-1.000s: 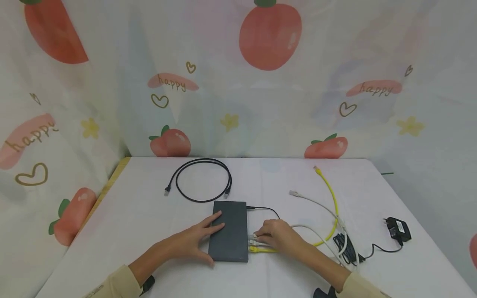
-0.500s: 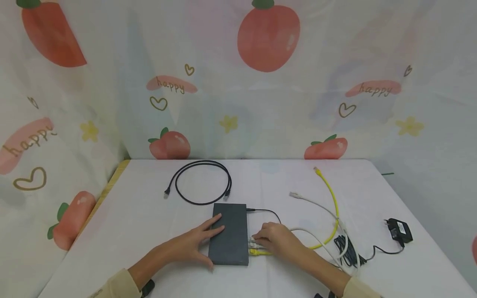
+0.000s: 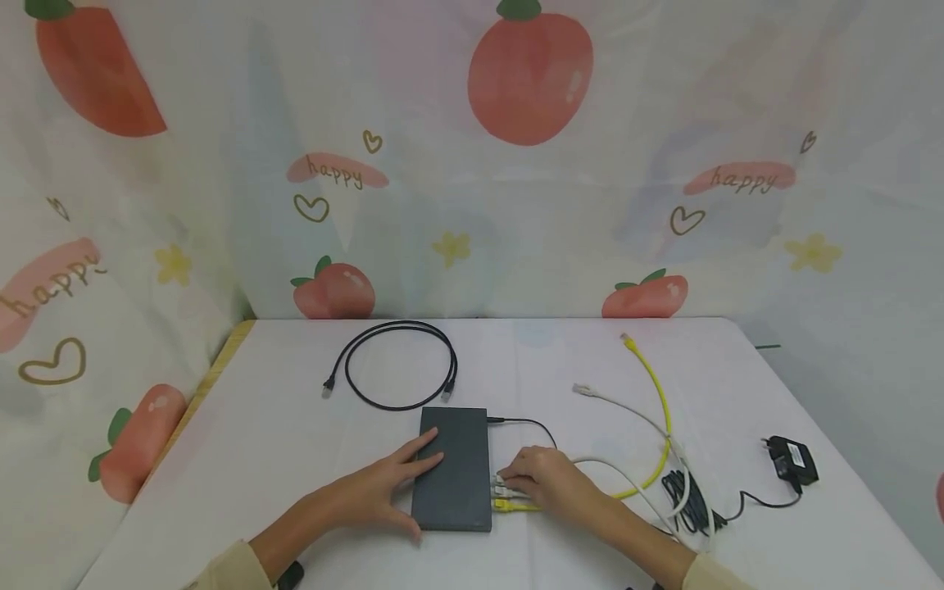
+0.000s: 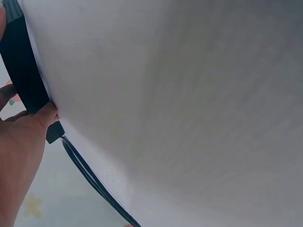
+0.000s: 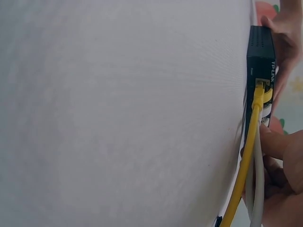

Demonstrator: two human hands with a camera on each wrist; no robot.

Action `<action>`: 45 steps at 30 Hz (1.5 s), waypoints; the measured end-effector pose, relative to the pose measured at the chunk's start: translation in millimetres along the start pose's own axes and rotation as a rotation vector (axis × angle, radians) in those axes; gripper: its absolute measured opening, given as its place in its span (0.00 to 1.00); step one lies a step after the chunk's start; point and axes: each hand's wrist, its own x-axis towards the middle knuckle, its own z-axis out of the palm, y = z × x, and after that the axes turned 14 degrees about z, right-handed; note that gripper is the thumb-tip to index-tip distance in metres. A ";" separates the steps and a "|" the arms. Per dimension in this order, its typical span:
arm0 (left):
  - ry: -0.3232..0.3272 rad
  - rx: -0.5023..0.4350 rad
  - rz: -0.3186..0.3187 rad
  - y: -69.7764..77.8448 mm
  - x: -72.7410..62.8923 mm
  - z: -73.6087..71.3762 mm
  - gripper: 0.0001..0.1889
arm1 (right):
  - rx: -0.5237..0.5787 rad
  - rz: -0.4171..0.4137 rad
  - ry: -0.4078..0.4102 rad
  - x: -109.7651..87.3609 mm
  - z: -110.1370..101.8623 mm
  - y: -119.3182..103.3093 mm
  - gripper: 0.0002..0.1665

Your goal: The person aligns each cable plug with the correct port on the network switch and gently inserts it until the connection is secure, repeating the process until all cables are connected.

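Note:
A dark TP-LINK network switch (image 3: 465, 471) lies flat on the table. My left hand (image 3: 372, 492) rests on its left side, fingers straight over the top and thumb along the left edge. On the right side, my right hand (image 3: 556, 483) pinches the plug of a white network cable (image 3: 608, 465) right at the ports; the fingers hide part of it. Nearer the front, a yellow plug (image 5: 258, 97) sits in a port, with a white plug (image 3: 503, 492) beside it. The right wrist view shows the yellow and white cables running down past my right hand (image 5: 281, 165).
A coiled black network cable (image 3: 401, 406) lies behind the switch. A thin power lead (image 3: 519, 421) leaves the switch's far right side. Free ends of the yellow cable (image 3: 652, 369) and a white cable lie at right, near a bundled black cord (image 3: 689, 501) and power adapter (image 3: 792, 460).
My right hand has shifted slightly left toward the switch, with the white cable's plug in its fingers. My left hand stays on the switch. The head view has tilted a little.

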 end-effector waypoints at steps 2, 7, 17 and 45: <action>0.000 0.005 -0.001 -0.1 0.5 -1.2 0.53 | 0.003 0.001 -0.001 1.0 -1.3 -0.2 0.07; 0.006 0.004 0.005 -2.1 0.2 -1.3 0.53 | 0.006 0.007 0.001 2.8 -1.4 0.3 0.06; 0.004 0.025 0.000 -3.1 -1.1 3.4 0.52 | -0.008 0.034 -0.003 1.1 0.1 0.2 0.06; 0.006 0.081 0.069 -3.7 -2.4 2.7 0.53 | 0.106 -0.011 0.026 3.3 6.9 8.8 0.06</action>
